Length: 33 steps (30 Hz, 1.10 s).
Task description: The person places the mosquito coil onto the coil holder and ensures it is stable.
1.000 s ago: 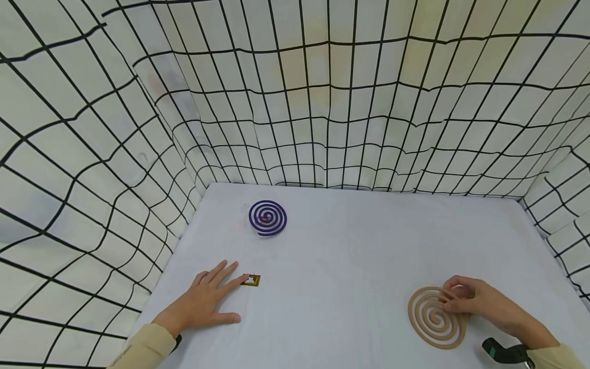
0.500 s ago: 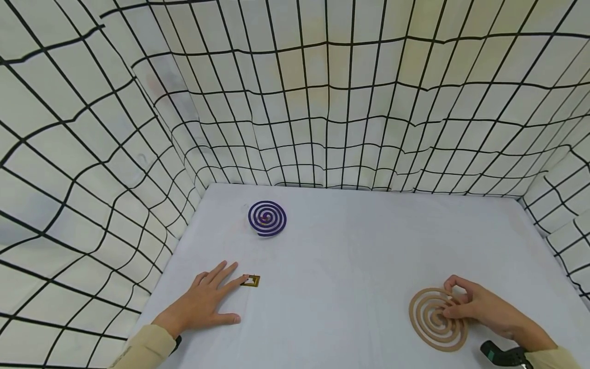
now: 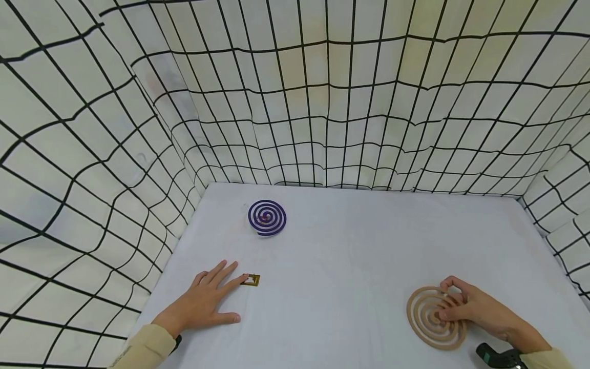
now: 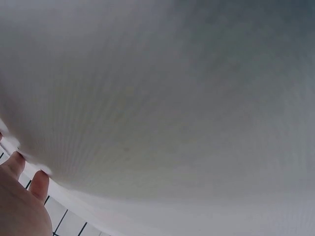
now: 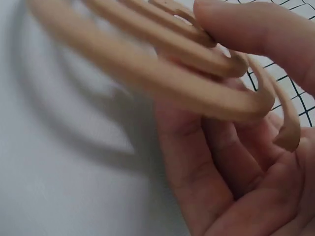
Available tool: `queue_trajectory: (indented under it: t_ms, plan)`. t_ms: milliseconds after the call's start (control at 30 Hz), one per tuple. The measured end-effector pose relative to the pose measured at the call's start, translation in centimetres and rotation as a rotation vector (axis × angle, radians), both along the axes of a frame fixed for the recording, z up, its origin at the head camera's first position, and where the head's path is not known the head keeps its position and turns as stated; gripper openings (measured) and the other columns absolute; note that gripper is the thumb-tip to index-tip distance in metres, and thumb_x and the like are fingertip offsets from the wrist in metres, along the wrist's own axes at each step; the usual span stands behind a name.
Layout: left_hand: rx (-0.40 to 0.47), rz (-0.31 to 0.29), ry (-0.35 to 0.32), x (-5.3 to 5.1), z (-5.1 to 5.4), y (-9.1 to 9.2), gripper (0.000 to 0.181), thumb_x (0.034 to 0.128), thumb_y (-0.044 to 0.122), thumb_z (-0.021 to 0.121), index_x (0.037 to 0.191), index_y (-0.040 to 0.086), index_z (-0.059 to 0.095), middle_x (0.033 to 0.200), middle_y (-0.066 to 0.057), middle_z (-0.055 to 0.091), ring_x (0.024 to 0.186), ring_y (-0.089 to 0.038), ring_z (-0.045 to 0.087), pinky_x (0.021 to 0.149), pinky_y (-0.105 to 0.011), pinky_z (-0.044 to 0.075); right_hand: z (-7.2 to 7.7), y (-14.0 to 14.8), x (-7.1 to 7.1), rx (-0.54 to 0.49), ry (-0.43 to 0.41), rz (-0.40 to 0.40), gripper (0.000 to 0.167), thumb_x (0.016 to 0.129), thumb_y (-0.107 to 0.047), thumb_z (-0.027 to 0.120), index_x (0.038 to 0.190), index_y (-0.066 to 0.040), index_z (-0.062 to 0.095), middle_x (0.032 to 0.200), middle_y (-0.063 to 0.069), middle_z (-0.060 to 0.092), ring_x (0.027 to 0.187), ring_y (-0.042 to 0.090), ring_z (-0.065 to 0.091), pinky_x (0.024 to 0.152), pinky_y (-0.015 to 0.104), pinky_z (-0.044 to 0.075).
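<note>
We see the right hand (image 3: 484,310) with its grip closed on a tan mosquito coil (image 5: 147,73), at the near right part of the white bench (image 3: 341,256). In the right wrist view, the thumb lies on top and the other fingers are underneath, and the shadow shows that at least this side of the coil is raised. One end hangs lower toward the palm; whether we look at one coil or at two nested together, we cannot tell. The left hand (image 3: 205,302) has its fingers spread apart and grasps nothing; its index fingertip rests at the edge of a small gold-coloured plate (image 3: 255,280), which is possibly a coil stand. Farther back, on the left side, a purple mosquito coil (image 3: 267,218) lies flat, well apart from both hands. In our judgement, the work is at an early stage: the tan coil is taken in hand, but it is not yet set down or joined to anything, and the gold-coloured plate and the purple coil seem to be left for afterwards.
</note>
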State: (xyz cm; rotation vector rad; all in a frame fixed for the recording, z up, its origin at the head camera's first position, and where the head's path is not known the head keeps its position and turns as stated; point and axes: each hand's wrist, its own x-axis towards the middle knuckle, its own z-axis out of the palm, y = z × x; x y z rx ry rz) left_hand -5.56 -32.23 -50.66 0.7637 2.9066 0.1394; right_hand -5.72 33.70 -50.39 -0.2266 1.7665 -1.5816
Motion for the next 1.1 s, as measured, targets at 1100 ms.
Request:
queue_trajectory:
  t_ms: [1100]
  plan:
    - [-0.022, 0.011, -0.028, 0.0, -0.1, 0.0, 0.091, 0.085, 0.086, 0.053, 0.162, 0.041, 0.032, 0.171, -0.008, 0.031, 0.157, -0.041, 0.028, 0.112, -0.068, 0.036, 1.0, -1.5, -0.6, 0.048, 0.071, -0.285, 0.078, 0.104, -0.011, 0.06, 0.159, 0.015, 0.011, 0.121, -0.02, 0.065, 0.11, -0.008, 0.065, 0.091, 0.018, 0.057]
